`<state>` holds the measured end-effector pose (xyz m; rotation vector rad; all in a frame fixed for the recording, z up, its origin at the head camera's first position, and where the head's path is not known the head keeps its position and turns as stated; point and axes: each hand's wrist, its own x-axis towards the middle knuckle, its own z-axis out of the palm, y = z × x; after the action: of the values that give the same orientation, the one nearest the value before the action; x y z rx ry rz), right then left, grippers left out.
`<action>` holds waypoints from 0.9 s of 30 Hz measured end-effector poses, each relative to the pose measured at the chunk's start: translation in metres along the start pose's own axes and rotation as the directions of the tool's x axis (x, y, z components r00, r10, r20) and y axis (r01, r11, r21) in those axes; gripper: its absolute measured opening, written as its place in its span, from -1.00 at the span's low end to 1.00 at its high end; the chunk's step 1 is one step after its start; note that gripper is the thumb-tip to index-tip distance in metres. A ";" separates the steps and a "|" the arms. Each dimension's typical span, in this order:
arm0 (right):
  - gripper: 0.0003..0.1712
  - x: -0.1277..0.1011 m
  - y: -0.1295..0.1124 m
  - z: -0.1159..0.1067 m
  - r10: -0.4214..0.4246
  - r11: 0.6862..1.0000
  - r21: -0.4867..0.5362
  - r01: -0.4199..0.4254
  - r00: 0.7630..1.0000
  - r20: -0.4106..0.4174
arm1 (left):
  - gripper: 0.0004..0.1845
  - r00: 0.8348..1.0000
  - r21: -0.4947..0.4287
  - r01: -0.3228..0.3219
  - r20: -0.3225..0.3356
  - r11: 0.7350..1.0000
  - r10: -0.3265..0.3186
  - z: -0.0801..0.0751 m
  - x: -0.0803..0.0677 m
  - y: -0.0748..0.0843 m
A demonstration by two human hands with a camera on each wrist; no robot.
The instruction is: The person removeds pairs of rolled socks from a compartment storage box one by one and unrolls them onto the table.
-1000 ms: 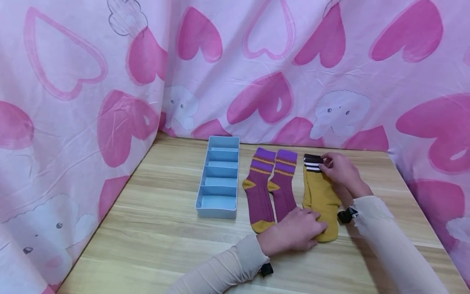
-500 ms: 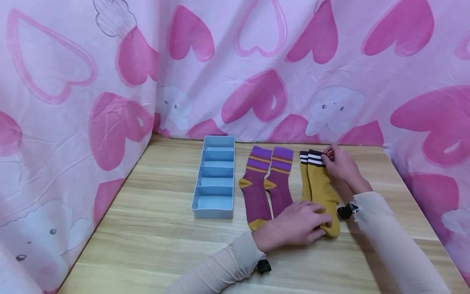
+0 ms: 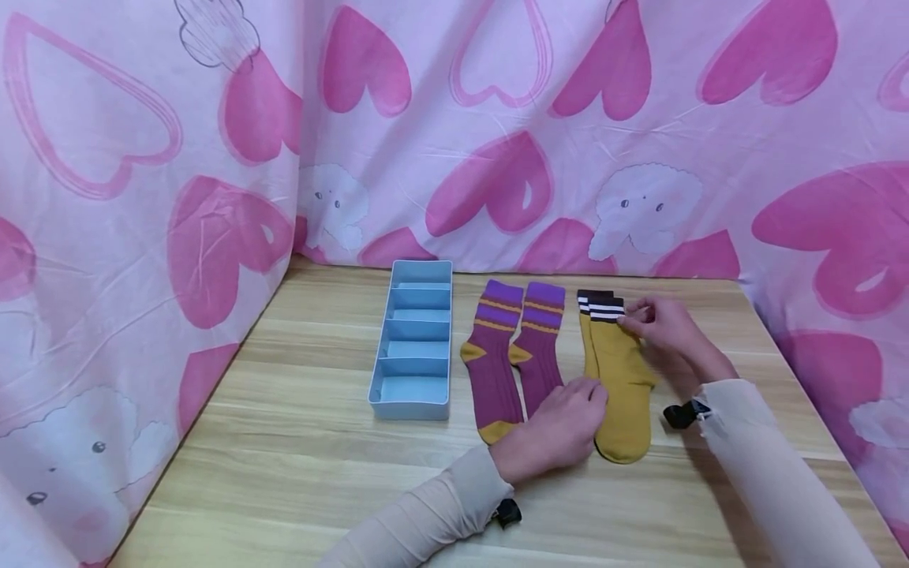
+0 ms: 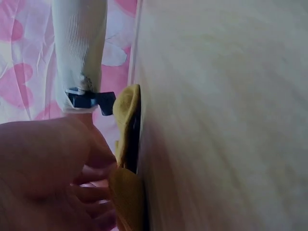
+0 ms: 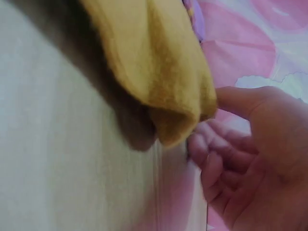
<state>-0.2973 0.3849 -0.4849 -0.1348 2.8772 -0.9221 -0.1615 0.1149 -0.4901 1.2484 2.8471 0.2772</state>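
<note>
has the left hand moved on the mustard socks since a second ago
Yes. The left hand slid left off the toe of the mustard socks, toward the purple socks; the toe now lies uncovered.

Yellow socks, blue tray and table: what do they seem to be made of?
Yellow socks: soft knit fabric, matte; the right wrist view shows a fuzzy surface and a limp fold. Blue tray: probably moulded plastic, with thin, smooth, even walls and dividers. Table: wood-grain top in pale planks, smooth with a low sheen; solid wood or laminate cannot be told.
</note>
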 end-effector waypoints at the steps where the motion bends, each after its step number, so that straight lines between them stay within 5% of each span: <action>1: -0.42 -0.002 0.000 0.000 0.004 1.000 -0.006 -0.004 1.000 0.009 | -0.74 1.000 0.022 0.008 -0.007 1.000 -0.008 0.000 0.000 0.000; 9: -0.68 -0.009 0.002 0.002 -0.015 1.000 -0.017 0.015 1.000 -0.008 | -0.72 0.998 0.085 0.045 0.038 0.995 -0.049 -0.009 -0.005 0.002; 21: -0.72 -0.010 0.027 -0.011 -0.011 0.996 -0.093 -0.003 0.989 -0.147 | -0.58 0.989 0.104 -0.002 0.150 0.995 -0.014 -0.019 -0.010 0.005; 27: -0.69 -0.012 0.032 -0.011 -0.003 0.995 -0.100 -0.017 0.981 -0.195 | -0.59 0.991 0.098 -0.014 0.133 0.995 0.001 -0.021 -0.011 -0.001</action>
<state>-0.2885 0.4192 -0.4937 -0.0456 3.1039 -0.8319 -0.1564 0.1029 -0.4704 1.2429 2.7742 0.0507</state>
